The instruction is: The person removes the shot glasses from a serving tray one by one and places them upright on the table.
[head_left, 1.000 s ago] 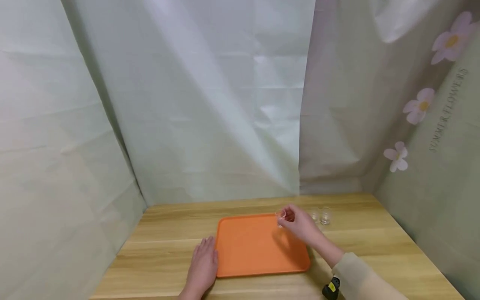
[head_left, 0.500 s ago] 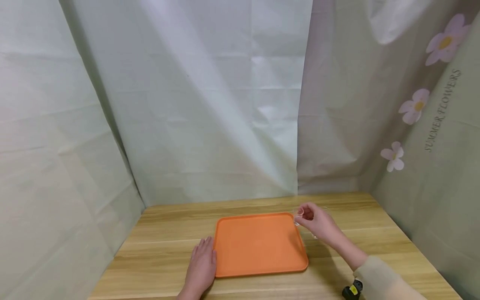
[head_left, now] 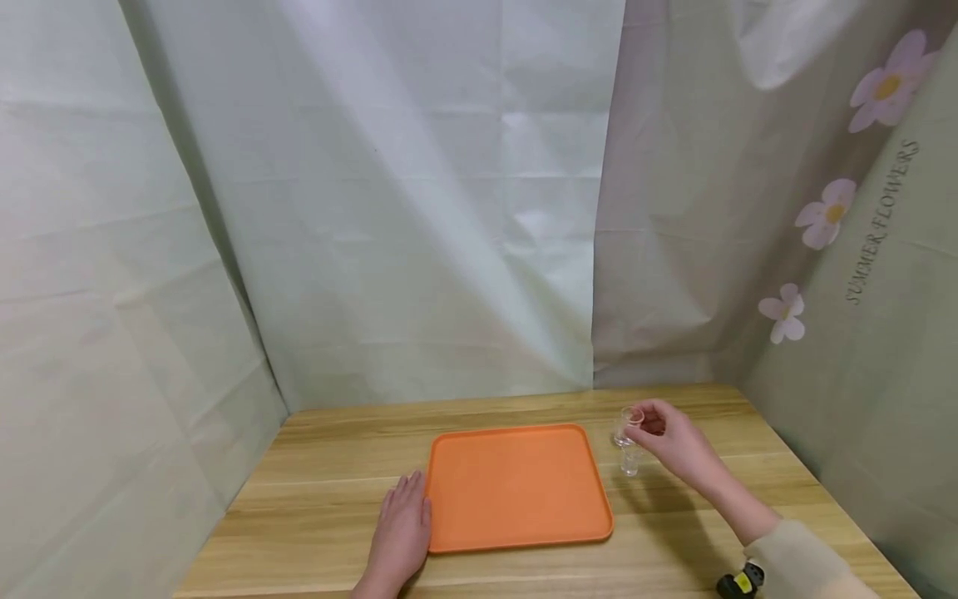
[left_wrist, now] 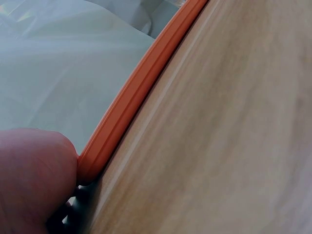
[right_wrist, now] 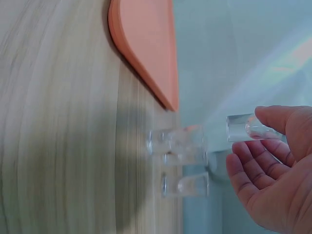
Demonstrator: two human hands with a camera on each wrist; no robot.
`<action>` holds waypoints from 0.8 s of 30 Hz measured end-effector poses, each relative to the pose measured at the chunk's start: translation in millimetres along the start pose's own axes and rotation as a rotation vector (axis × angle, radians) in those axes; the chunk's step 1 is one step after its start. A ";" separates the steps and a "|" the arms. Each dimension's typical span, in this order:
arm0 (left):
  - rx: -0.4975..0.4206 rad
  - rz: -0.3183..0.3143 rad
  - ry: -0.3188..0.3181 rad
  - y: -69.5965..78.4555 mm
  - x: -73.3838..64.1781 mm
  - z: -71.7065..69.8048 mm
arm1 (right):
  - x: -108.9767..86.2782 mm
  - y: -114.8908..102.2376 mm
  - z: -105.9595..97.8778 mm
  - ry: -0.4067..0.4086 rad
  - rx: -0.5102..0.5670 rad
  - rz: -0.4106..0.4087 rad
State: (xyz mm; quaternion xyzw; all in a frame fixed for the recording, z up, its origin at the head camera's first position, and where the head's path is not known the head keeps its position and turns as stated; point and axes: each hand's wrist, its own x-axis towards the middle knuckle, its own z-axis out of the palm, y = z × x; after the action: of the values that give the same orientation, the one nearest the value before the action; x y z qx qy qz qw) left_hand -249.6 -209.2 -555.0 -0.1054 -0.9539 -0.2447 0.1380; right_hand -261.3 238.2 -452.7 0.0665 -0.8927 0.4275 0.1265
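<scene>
My right hand point(head_left: 681, 445) pinches a small clear shot glass point(right_wrist: 239, 128) between thumb and fingers, holding it above the table to the right of the orange tray point(head_left: 520, 491). Below and beside it, more shot glasses point(right_wrist: 185, 185) stand upright on the table; the hand partly hides them in the head view, where one glass point(head_left: 630, 461) shows just under the fingers. At the tray's left edge rests my left hand point(head_left: 400, 528), its fingers extended forward and touching the rim. Only part of that hand appears in the left wrist view, against the tray's corner.
A wood-grain table point(head_left: 322, 466) carries everything. Pale sheeting point(head_left: 419, 249) closes off the back and both sides, printed with flowers on the right. A black device point(head_left: 741, 580) with a yellow mark sits at my right wrist.
My right hand has moved right with the shot glass, from over the tray's far right corner to above the other glasses. The left hand has stayed at the tray's edge.
</scene>
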 end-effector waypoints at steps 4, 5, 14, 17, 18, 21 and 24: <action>0.000 0.000 -0.001 0.1 -0.1 -0.4 | -3.7 5.9 -8.1 0.020 -0.015 0.008; 0.000 0.000 -0.001 0.2 -0.2 -0.4 | -4.7 7.6 -9.8 0.025 -0.018 0.011; -0.002 -0.001 0.005 -0.8 -0.6 1.3 | -12.7 26.0 -24.5 0.038 -0.078 0.038; -0.001 -0.001 0.003 -1.0 -0.7 1.8 | -15.2 31.3 -28.6 0.037 -0.074 0.057; 0.000 0.000 0.005 -0.9 -0.8 1.7 | -16.0 33.0 -29.7 0.036 -0.071 0.063; -0.003 0.000 0.009 -0.3 -0.9 1.3 | -17.3 38.4 -31.8 0.031 -0.066 0.071; -0.003 0.006 0.018 0.3 -1.4 0.9 | -18.2 43.9 -32.3 0.025 -0.072 0.074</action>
State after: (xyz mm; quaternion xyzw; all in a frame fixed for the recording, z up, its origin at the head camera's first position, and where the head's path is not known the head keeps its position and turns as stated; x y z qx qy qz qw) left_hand -248.5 -208.6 -556.1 -0.1062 -0.9520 -0.2466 0.1469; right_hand -248.4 291.1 -471.2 0.0237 -0.9077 0.4002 0.1240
